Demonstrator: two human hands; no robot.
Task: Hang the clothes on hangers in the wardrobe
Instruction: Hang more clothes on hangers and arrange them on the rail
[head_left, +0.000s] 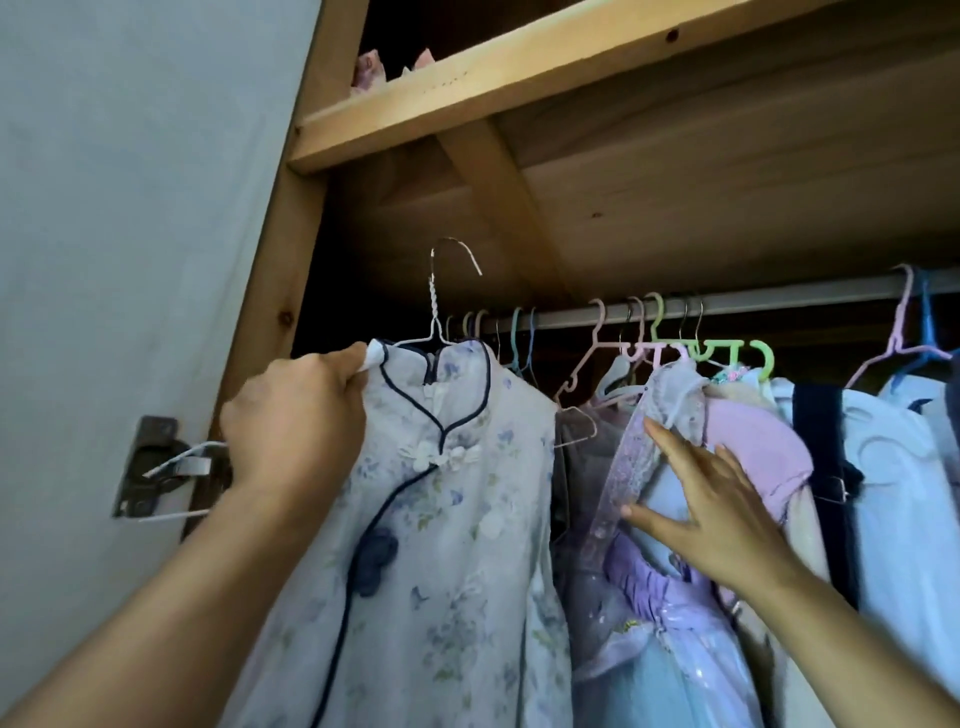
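A pale floral dress (457, 519) with navy piping sits on a white wire hanger (435, 312). The hanger's hook is raised above the level of the wardrobe rail (753, 304) and to the left of it, not on it. My left hand (296, 415) grips the dress's left shoulder and the hanger end. My right hand (706, 509) lies flat, fingers spread, against the purple and blue dresses (670, 623) hanging on the rail, pressing them to the right.
Several coloured hangers (654, 332) and clothes crowd the rail, with more light garments (893, 467) at far right. A wooden shelf (467, 98) runs overhead. The open wardrobe door (130, 208) and its metal hinge (156, 467) are on the left.
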